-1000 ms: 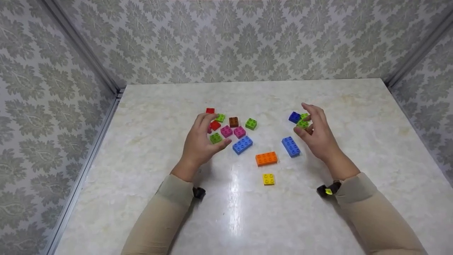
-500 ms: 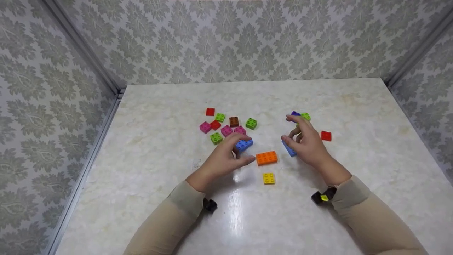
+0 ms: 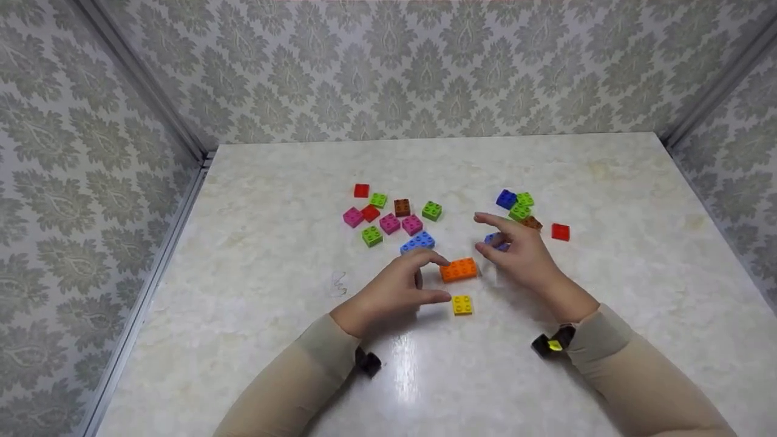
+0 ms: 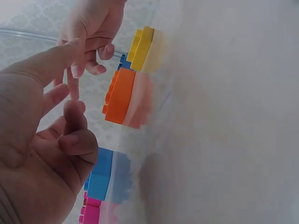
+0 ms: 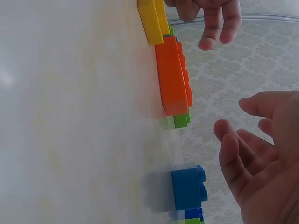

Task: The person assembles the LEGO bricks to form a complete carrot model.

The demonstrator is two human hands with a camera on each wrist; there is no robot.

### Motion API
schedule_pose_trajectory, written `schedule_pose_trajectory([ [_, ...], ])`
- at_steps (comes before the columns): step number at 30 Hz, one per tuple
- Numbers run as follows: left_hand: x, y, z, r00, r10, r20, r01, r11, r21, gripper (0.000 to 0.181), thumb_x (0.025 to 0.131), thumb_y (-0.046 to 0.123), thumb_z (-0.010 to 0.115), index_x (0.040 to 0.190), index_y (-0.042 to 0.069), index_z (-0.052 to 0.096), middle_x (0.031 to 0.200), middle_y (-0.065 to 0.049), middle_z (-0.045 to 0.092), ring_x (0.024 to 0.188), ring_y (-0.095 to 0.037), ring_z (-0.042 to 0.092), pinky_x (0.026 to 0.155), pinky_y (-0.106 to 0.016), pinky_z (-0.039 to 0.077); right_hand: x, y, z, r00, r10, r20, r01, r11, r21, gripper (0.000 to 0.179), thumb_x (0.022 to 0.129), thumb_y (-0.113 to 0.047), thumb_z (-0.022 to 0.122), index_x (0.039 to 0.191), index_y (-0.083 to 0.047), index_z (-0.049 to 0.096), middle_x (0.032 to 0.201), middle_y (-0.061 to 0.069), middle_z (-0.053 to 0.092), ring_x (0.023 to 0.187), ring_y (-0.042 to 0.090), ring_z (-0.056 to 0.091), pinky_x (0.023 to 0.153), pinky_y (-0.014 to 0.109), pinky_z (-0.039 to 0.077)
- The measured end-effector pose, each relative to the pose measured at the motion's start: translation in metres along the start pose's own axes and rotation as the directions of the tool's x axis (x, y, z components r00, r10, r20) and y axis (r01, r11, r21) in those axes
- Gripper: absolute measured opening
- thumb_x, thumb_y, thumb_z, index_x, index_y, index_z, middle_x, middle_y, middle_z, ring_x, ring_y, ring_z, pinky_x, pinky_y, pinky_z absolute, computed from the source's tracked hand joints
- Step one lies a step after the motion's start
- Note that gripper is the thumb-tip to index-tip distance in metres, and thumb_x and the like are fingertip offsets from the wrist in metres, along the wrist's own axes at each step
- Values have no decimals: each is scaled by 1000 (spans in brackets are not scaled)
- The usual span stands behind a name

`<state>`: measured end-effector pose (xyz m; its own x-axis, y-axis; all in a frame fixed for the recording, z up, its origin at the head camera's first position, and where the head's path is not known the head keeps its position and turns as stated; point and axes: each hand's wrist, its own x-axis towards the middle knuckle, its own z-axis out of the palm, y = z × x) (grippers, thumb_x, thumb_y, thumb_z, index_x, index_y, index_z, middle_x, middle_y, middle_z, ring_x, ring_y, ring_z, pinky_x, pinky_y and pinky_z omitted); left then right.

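My left hand (image 3: 397,288) hovers left of an orange brick (image 3: 459,270), its fingers relaxed and holding nothing. The thumb tip is beside a small yellow brick (image 3: 462,305). Above and partly over a light blue brick (image 3: 493,239) is my right hand (image 3: 522,255), also holding nothing, thumb and forefinger apart. In the left wrist view the orange brick (image 4: 120,95) stands past the left fingertips, with the yellow brick (image 4: 141,48) beyond it. The right wrist view shows a gap between the right fingers and the blue brick (image 5: 187,188).
A second light blue brick (image 3: 419,241) lies behind the left hand. Further back is a loose group with pink bricks (image 3: 390,223), a brown brick (image 3: 402,207) and others. Green bricks (image 3: 519,211), a dark blue brick (image 3: 506,198) and a red brick (image 3: 561,232) lie at right.
My left hand has moved right and nearer, from the left group of bricks to the orange and yellow bricks. My right hand has shifted left and slightly nearer. The bricks look unmoved.
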<state>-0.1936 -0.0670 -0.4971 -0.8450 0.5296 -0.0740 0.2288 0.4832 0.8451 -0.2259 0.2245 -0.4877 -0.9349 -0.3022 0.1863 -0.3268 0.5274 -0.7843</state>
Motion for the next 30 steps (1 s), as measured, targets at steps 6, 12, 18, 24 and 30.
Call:
schedule_pose_trajectory([
  [6,1,-1,6,999,-25,34,24,999,43,48,98,42,91,141,28,76,143,11,72,115,-18,66,101,-35,59,-4,2,4,996,33,89,-27,998,-65,53,106,-21,82,157,-18,69,154,10,73,85,20,70,75,19,60],
  [12,2,3,10,999,-47,13,46,997,61,47,97,40,92,140,24,79,139,9,77,126,-15,69,113,-39,59,-4,1,7,985,57,165,-39,993,-108,55,104,-16,83,157,-18,69,159,8,70,83,20,68,75,19,60],
  [18,1,7,19,999,-17,38,13,994,111,40,98,32,91,135,21,83,130,7,83,123,-15,73,118,-39,58,-4,-2,8,971,90,222,-51,983,-175,45,104,-18,84,148,-19,77,153,5,75,118,28,76,98,40,66],
  [24,1,7,28,999,-7,52,-2,985,174,38,98,28,91,134,19,84,130,6,84,126,-14,75,119,-38,57,-2,-2,9,954,132,270,-67,970,-235,36,105,-21,82,141,-17,81,141,5,82,139,32,74,119,59,57],
  [30,3,4,30,999,3,40,-10,985,170,34,99,25,90,132,19,85,126,6,85,123,-13,76,117,-37,59,-1,-3,9,942,175,287,-98,960,-261,35,105,-25,83,139,-18,82,136,3,83,133,31,76,117,58,59],
])
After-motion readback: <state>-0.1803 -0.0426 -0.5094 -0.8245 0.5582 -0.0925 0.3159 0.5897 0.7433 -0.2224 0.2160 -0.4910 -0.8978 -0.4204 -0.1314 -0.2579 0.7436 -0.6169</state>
